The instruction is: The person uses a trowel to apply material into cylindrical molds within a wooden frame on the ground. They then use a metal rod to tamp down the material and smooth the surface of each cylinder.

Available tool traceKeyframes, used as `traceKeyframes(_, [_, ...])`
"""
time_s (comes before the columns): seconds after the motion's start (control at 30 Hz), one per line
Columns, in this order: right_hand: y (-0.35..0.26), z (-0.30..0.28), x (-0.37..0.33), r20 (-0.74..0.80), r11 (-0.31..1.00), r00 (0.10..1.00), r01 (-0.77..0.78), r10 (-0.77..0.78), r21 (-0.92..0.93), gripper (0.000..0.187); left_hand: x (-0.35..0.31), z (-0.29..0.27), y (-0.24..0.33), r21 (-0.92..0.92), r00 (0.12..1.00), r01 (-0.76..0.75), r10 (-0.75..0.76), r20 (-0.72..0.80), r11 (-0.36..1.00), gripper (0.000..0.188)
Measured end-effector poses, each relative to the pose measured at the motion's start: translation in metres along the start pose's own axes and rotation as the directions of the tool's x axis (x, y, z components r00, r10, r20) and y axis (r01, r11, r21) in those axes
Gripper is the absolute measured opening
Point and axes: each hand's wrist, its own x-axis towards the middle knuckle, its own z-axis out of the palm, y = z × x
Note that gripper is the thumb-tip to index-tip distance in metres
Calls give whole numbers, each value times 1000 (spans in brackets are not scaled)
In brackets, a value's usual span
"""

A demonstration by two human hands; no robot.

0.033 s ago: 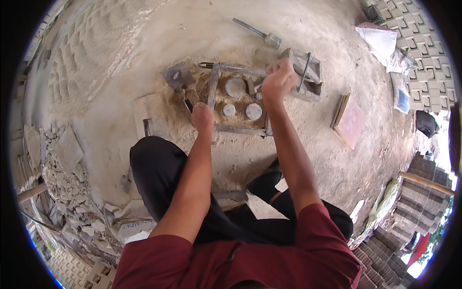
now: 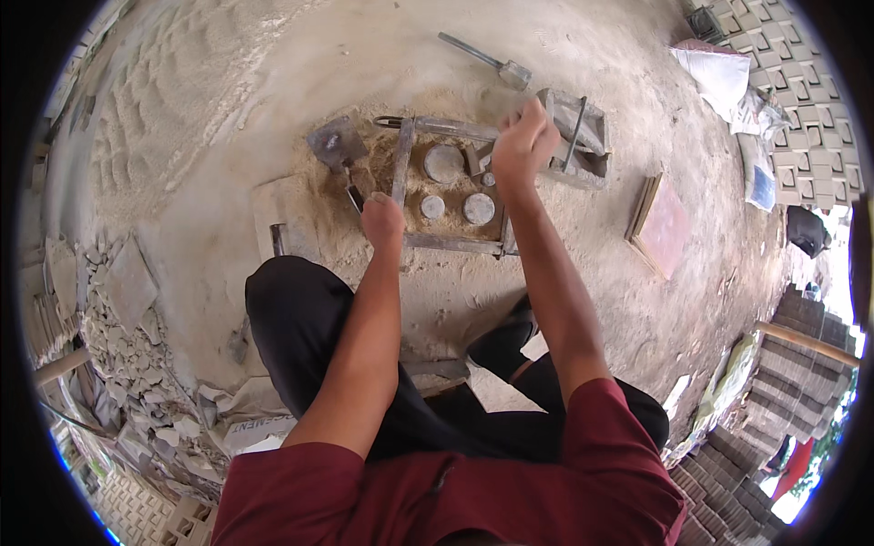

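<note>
My left hand (image 2: 382,221) is closed around the dark handle of a trowel (image 2: 337,146), whose flat blade rests on loose sand left of a rectangular frame (image 2: 401,164). Inside the frame, several round pale pieces sit in sand: a large disc (image 2: 444,164), a smaller disc (image 2: 432,207) and another disc (image 2: 479,208) among them. Beside the large disc stands a small block (image 2: 475,162). Over the frame's far right corner, my right hand (image 2: 525,146) is held in a slightly blurred fist. What it grips, if anything, is hidden; faint dust hangs near it.
Right of the frame stands an open grey tool tray (image 2: 579,177) with a bar across it. Beyond lies a long-handled tool with a blocky head (image 2: 514,75). A pinkish board (image 2: 663,227) lies to the right, sacks (image 2: 719,82) farther off, broken rubble (image 2: 137,350) at the left.
My right fist has shifted slightly away from me and left. The left hand and trowel stay in place.
</note>
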Motion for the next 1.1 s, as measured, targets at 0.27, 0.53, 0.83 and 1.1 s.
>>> traceKeyframes(0.27, [6, 13, 11, 616, 961, 787, -203, 46, 188, 33, 10, 4, -26, 226, 961, -270, 276, 5, 936, 52])
traceKeyframes(0.53, [16, 13, 48, 829, 992, 548, -19, 113, -123, 32, 6, 2, -6, -25, 1000, 2, -2, 17, 1000, 52])
traceKeyframes(0.83, [-3, -29, 46, 727, 984, 682, -169, 82, 47, 38, 6, 3, -15, -22, 1000, -19, 19, -13, 1000, 52])
traceKeyframes(1.1, [15, -49, 54, 659, 990, 740, -127, 131, -55, 38, 8, 5, -6, -29, 999, -29, 28, -22, 999, 54])
